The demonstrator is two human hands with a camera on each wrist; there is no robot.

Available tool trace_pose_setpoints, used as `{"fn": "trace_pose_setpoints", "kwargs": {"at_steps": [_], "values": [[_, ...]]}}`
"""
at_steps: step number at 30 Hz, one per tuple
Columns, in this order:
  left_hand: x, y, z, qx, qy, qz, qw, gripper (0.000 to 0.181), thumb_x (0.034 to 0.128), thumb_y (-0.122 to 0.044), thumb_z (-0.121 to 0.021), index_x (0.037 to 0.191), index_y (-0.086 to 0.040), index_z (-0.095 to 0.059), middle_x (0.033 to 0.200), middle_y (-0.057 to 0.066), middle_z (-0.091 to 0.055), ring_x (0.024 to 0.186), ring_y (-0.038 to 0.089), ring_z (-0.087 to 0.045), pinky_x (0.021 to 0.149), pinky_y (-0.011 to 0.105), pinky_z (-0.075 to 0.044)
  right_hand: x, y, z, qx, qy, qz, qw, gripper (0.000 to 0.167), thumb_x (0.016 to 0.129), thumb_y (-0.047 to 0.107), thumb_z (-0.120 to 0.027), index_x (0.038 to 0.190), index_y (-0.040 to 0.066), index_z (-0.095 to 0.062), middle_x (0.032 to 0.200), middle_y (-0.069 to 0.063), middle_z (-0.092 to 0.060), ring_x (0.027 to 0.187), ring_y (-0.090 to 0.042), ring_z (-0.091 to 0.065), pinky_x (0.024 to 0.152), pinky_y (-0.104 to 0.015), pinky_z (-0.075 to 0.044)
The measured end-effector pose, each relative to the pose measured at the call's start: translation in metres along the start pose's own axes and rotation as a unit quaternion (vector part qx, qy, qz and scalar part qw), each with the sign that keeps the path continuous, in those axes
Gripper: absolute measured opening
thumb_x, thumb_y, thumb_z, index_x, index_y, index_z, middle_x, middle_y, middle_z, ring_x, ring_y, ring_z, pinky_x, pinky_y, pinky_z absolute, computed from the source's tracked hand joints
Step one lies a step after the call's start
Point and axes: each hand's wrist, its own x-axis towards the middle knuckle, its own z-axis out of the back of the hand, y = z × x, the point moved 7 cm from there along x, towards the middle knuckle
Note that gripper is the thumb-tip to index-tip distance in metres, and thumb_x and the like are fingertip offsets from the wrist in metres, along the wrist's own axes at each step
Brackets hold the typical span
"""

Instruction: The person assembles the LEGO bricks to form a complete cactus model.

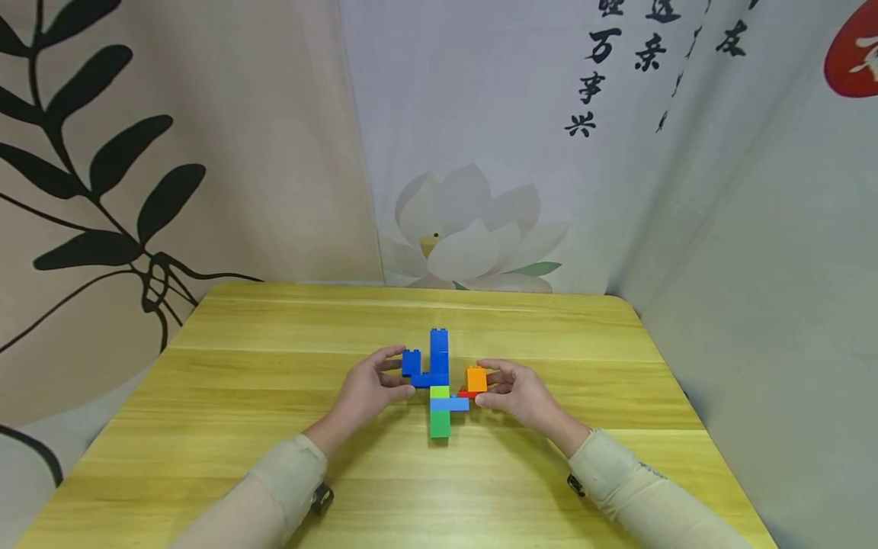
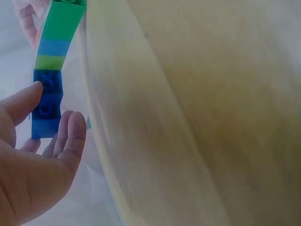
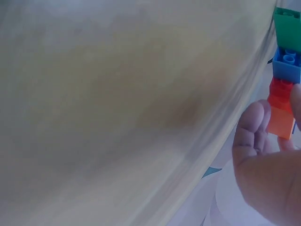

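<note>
A figure built of toy bricks is held upright between both hands, its hollow underside showing in the left wrist view. Its stem has a green brick (image 1: 440, 425) at the bottom, a light blue brick (image 1: 450, 405), a lime brick (image 1: 440, 392) and a dark blue column (image 1: 439, 354) on top. My left hand (image 1: 370, 387) grips the dark blue side arm (image 1: 411, 363), thumb on the near side. Opposite it, my right hand (image 1: 517, 393) holds the orange brick (image 1: 476, 379), which sits on a red piece (image 3: 280, 89) at the end of the light blue brick.
A wooden table (image 1: 206, 427) lies beneath the hands. Behind it hangs a printed curtain (image 1: 288, 152) with dark leaves, a lotus and written characters. Another pale curtain (image 1: 775, 229) runs along the right side.
</note>
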Motion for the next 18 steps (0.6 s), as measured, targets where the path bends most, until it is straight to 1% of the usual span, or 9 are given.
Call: {"fn": "trace_pose_setpoints", "kwargs": {"at_steps": [3,7,11,14,18], "values": [[0.003,0.001,-0.001,0.013,0.002,0.005,0.9999,0.074,0.089,-0.012,-0.088,0.155,-0.02,-0.056,0.144,0.013,-0.068,0.111,0.026,-0.074,0.091,0.039,-0.065,0.001,-0.001,0.0,-0.008,0.0,-0.004,1.0,0.066,0.091,0.018,-0.087,0.152,0.014,-0.06,0.13,-0.012,-0.073,0.106,-0.022,-0.07,0.089,-0.035,-0.063],[0.008,0.003,-0.002,0.014,0.014,0.014,0.9997,0.073,0.0884,-0.012,-0.089,0.154,-0.019,-0.057,0.142,0.012,-0.07,0.112,0.026,-0.073,0.09,0.038,-0.065,0.003,-0.003,0.0,-0.015,0.002,-0.008,0.9998,0.066,0.09,0.019,-0.088,0.15,0.014,-0.062,0.128,-0.011,-0.074,0.104,-0.021,-0.069,0.085,-0.032,-0.062],[0.013,0.006,-0.003,0.017,0.028,0.021,0.9992,0.072,0.0878,-0.013,-0.09,0.153,-0.018,-0.058,0.137,0.011,-0.071,0.111,0.025,-0.072,0.089,0.037,-0.064,0.006,-0.006,0.0,-0.019,0.01,-0.008,0.9997,0.065,0.091,0.019,-0.087,0.15,0.012,-0.061,0.125,-0.012,-0.074,0.103,-0.021,-0.069,0.082,-0.03,-0.06],[0.016,0.009,-0.004,0.02,0.037,0.028,0.9987,0.07,0.0882,-0.014,-0.089,0.152,-0.017,-0.059,0.134,0.011,-0.072,0.111,0.024,-0.072,0.089,0.037,-0.064,0.008,-0.007,-0.001,-0.027,0.016,-0.007,0.9995,0.065,0.092,0.021,-0.087,0.151,0.011,-0.061,0.124,-0.012,-0.076,0.103,-0.02,-0.071,0.082,-0.031,-0.06],[0.019,0.011,-0.005,0.03,0.046,0.038,0.9978,0.068,0.089,-0.015,-0.089,0.151,-0.017,-0.06,0.133,0.011,-0.073,0.112,0.024,-0.072,0.09,0.036,-0.064,0.01,-0.01,-0.002,-0.051,0.017,-0.016,0.9984,0.064,0.092,0.025,-0.086,0.15,0.014,-0.062,0.124,-0.009,-0.076,0.106,-0.019,-0.071,0.086,-0.032,-0.06]]}}
